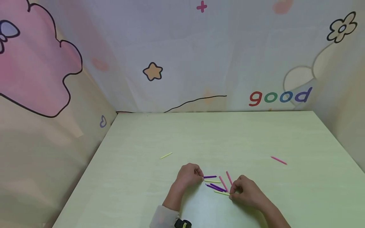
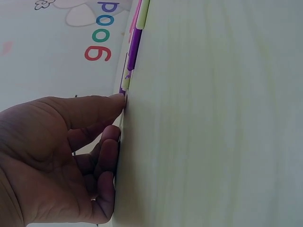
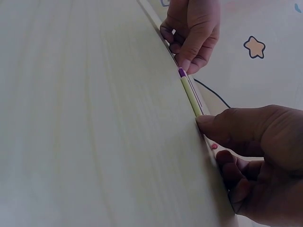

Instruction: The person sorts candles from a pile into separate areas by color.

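Note:
Thumb and fingers of my left hand [image 1: 190, 174] pinch the left end of a thin purple stick [image 1: 210, 176]. My right hand [image 1: 248, 191] pinches the right end of a yellow-green stick [image 1: 221, 193], also seen in the right wrist view as a yellow-green stick [image 3: 191, 97] lying along the tabletop. Between the hands lie another yellow-green stick [image 1: 212, 181], two purple sticks [image 1: 216, 187] side by side, and a slanted pink stick [image 1: 223, 183]. A second pink stick [image 1: 229, 178] stretches toward the right fingertips, which hide its lower end.
Farther back on the pale table [image 1: 199, 136], a yellow-green stick [image 1: 166, 155] lies to the left and a pink stick [image 1: 278, 160] to the right. A printed cloth backdrop [image 1: 182, 47] rises behind the table's far edge and along its sides.

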{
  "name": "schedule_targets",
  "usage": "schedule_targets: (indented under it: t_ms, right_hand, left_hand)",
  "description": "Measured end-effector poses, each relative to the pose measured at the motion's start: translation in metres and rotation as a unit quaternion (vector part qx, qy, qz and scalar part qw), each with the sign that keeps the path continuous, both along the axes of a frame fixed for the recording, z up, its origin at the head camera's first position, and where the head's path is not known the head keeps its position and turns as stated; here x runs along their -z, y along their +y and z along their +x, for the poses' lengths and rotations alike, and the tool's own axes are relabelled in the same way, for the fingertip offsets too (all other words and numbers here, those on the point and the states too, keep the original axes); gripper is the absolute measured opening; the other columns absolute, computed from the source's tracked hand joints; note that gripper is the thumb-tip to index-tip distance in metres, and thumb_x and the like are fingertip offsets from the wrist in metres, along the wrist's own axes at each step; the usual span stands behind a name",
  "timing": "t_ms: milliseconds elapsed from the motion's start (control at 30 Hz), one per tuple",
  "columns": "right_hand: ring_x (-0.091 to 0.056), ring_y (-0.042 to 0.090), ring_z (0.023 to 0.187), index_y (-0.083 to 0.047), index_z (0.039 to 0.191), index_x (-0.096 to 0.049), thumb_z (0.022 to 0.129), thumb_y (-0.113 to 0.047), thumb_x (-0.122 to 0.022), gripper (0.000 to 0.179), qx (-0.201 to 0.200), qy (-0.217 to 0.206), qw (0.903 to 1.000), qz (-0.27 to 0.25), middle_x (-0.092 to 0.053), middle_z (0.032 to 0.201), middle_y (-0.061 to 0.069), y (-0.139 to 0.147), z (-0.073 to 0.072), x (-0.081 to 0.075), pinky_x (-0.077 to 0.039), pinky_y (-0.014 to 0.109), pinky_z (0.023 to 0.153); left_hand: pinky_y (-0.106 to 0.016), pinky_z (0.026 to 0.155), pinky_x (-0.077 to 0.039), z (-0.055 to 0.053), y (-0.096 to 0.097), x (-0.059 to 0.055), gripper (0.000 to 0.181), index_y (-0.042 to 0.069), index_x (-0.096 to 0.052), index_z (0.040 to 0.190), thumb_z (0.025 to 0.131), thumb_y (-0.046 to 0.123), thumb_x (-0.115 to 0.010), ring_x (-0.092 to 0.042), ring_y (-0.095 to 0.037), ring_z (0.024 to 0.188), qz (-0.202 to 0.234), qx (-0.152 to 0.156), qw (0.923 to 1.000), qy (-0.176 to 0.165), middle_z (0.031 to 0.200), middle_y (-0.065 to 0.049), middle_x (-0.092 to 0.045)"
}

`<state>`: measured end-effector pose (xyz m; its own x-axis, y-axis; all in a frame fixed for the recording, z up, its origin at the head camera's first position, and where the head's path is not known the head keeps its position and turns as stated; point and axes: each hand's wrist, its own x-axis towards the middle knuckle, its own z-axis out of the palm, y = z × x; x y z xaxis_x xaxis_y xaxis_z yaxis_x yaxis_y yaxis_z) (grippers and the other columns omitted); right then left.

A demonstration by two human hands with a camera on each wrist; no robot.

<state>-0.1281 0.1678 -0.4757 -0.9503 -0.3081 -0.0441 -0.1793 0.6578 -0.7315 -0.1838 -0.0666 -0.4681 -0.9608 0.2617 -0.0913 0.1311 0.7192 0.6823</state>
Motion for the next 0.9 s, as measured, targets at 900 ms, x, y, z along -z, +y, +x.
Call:
schedule_targets:
  t_ms: [900]
  right_hand:
    - [-0.044, 0.013, 0.062, -0.009, 0.084, -0.056, 0.076, -0.006, -0.072, 0.018, 0.095, 0.002, 0.9955, -0.004, -0.047, 0.065, -0.002, -0.0069, -0.0051, -0.0011, -0.036, 0.028, 0.058]
  left_hand:
    - [-0.025, 0.056, -0.037, -0.0013, 0.0006, 0.0028, 0.01, 0.011, -0.066, 0.068, 0.07, 0.007, -0.074, -0.045, -0.01, 0.06, -0.001, 0.004, 1.0, 0.008, 0.059, 0.007, -0.051]
